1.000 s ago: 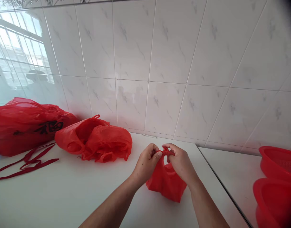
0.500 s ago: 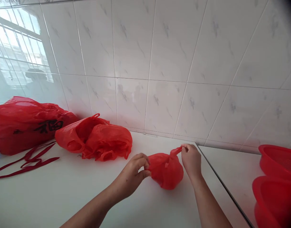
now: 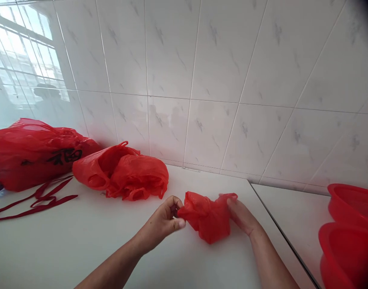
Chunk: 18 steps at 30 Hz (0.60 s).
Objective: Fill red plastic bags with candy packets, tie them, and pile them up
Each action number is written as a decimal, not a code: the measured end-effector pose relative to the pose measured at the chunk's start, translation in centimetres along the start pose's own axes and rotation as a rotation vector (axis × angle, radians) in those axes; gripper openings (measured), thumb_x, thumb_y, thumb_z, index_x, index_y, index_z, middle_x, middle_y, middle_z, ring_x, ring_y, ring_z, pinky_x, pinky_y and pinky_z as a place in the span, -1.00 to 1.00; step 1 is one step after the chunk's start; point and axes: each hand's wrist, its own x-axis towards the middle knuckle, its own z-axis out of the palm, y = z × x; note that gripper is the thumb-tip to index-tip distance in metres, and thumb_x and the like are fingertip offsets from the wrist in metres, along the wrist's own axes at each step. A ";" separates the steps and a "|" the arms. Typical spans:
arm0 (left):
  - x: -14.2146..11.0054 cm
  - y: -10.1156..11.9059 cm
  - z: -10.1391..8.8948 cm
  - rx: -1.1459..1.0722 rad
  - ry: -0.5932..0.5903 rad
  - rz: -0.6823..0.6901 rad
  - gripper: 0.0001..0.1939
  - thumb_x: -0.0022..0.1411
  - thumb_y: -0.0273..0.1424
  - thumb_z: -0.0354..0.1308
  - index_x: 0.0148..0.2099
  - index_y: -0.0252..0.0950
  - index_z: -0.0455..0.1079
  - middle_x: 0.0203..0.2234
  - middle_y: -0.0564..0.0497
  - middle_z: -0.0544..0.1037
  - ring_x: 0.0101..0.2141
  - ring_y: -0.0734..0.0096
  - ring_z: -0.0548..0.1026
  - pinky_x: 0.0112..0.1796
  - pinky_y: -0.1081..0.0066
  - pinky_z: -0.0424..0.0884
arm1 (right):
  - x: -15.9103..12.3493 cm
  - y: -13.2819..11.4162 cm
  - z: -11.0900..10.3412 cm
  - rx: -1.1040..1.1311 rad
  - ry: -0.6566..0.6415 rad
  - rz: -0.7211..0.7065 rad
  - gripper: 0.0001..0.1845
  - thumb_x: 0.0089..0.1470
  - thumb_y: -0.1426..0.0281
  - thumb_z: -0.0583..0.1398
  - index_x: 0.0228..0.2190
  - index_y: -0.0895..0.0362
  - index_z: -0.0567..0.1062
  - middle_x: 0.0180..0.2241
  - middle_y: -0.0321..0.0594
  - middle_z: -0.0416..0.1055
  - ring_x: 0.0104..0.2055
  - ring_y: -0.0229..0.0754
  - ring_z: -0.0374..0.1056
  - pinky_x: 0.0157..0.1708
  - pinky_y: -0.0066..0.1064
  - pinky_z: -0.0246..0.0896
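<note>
a small red plastic bag [image 3: 208, 218], bunched into a lump, sits on the white tabletop [image 3: 81, 249] near its right edge, between the two hands. the left hand [image 3: 164, 218] has its grip pressed together, pinching the bag's left corner between thumb and bent fingers. the right hand [image 3: 241, 214] lies against the bag's right side with its fingers partly behind the plastic, so whether that grip is closed on anything cannot be told. what the bag contains is hidden by the crumpled film. further left, a loose red bag pile [image 3: 124, 172] rests by the tiled wall [image 3: 220, 80], and a larger printed red bag [image 3: 33, 150] is cut off by the frame edge, dark red strips [image 3: 36, 198] lying before it. at far right, two red basins [image 3: 349, 228] are only partly in view.
</note>
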 end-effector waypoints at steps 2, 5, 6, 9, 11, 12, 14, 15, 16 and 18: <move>-0.5 -1.0 -0.3 0.080 -0.073 -0.063 -0.42 -0.09 -0.37 0.34 -0.02 -0.13 0.21 -0.18 0.00 0.32 -0.37 0.49 0.32 -0.36 0.45 0.29 | -0.7 -0.2 -0.1 0.009 -0.197 0.061 -0.38 -0.16 0.14 0.33 -0.07 0.17 0.43 -0.16 -0.04 0.45 -0.08 0.00 0.35 -0.06 -0.15 0.19; -0.9 -2.5 -0.3 0.201 -0.077 -0.169 -0.17 -0.14 -0.46 0.34 0.17 -0.01 0.10 -0.19 0.01 0.34 -0.32 0.43 0.33 -0.32 0.41 0.32 | -1.0 -0.8 0.3 -0.102 -0.324 0.063 -0.39 -0.18 0.20 0.36 -0.07 0.17 0.45 -0.11 -0.03 0.44 -0.02 0.00 0.32 0.04 -0.13 0.10; -0.9 -2.8 -0.1 0.201 -0.060 -0.175 -0.20 -0.09 -0.46 0.30 0.19 -0.03 0.09 -0.27 0.04 0.35 -0.34 0.43 0.32 -0.33 0.40 0.32 | -0.9 -1.0 0.6 -0.143 -0.332 0.058 -0.44 -0.14 0.18 0.34 -0.09 0.18 0.47 -0.12 -0.03 0.44 -0.03 0.00 0.32 0.05 -0.12 0.09; 0.2 -2.8 0.8 0.149 0.023 -0.111 -0.46 0.12 -0.35 0.14 0.17 -0.13 0.19 -0.43 0.07 0.36 -0.41 0.45 0.29 -0.31 0.38 0.29 | -0.5 -2.2 1.7 -0.247 -0.295 0.022 -0.52 -0.04 0.10 0.25 -0.16 0.15 0.53 -0.13 -0.05 0.46 -0.01 0.00 0.31 0.09 -0.11 0.04; 1.3 -2.2 1.5 0.120 0.083 -0.053 -0.60 0.20 -0.24 0.05 0.07 -0.20 0.33 -0.45 0.04 0.38 -0.41 0.43 0.30 -0.29 0.37 0.29 | -0.4 -3.1 2.5 -0.257 -0.239 -0.039 -0.55 -0.03 0.09 0.24 -0.17 0.10 0.54 -0.09 -0.08 0.44 0.06 0.01 0.25 0.10 -0.13 0.03; 1.9 -1.8 1.9 0.099 0.110 -0.029 -0.64 0.22 -0.20 0.02 -0.01 -0.23 0.39 -0.43 0.02 0.40 -0.39 0.42 0.32 -0.29 0.37 0.29 | -0.3 -3.5 2.9 -0.227 -0.215 -0.071 -0.58 -0.03 0.10 0.25 -0.17 0.08 0.54 -0.06 -0.09 0.43 0.07 0.02 0.23 0.09 -0.14 0.05; 3.1 -1.3 2.4 0.012 0.157 0.008 -0.67 0.23 -0.16 -0.01 -0.19 -0.27 0.43 -0.40 0.00 0.41 -0.36 0.41 0.35 -0.28 0.38 0.30 | -0.4 -4.0 3.8 -0.073 -0.167 -0.120 -0.63 -0.03 0.12 0.26 -0.21 0.05 0.55 -0.10 -0.13 0.45 0.00 0.00 0.28 0.02 -0.16 0.12; 3.6 -1.2 2.7 -0.055 0.184 0.015 -0.67 0.23 -0.14 -0.01 -0.28 -0.29 0.41 -0.40 0.00 0.41 -0.36 0.41 0.36 -0.30 0.39 0.30 | -0.4 -4.1 4.2 0.042 -0.147 -0.134 -0.67 -0.03 0.12 0.26 -0.25 0.04 0.56 -0.19 -0.15 0.48 -0.08 -0.04 0.32 -0.03 -0.17 0.16; 4.0 -1.3 2.9 -0.134 0.215 0.014 -0.67 0.23 -0.13 -0.01 -0.34 -0.30 0.36 -0.42 0.01 0.39 -0.38 0.43 0.36 -0.32 0.41 0.30 | -0.3 -4.1 4.6 0.160 -0.123 -0.147 -0.70 -0.03 0.13 0.25 -0.28 0.02 0.55 -0.32 -0.20 0.49 -0.19 -0.10 0.35 -0.09 -0.20 0.20; 4.7 -2.0 3.2 -0.286 0.273 -0.010 -0.66 0.21 -0.12 0.01 -0.41 -0.30 0.27 -0.49 0.06 0.33 -0.44 0.48 0.34 -0.38 0.45 0.29 | -0.3 -3.7 5.3 0.342 -0.061 -0.169 -0.76 -0.01 0.14 0.25 -0.35 0.02 0.53 -0.59 -0.34 0.32 -0.43 -0.25 0.29 -0.21 -0.29 0.23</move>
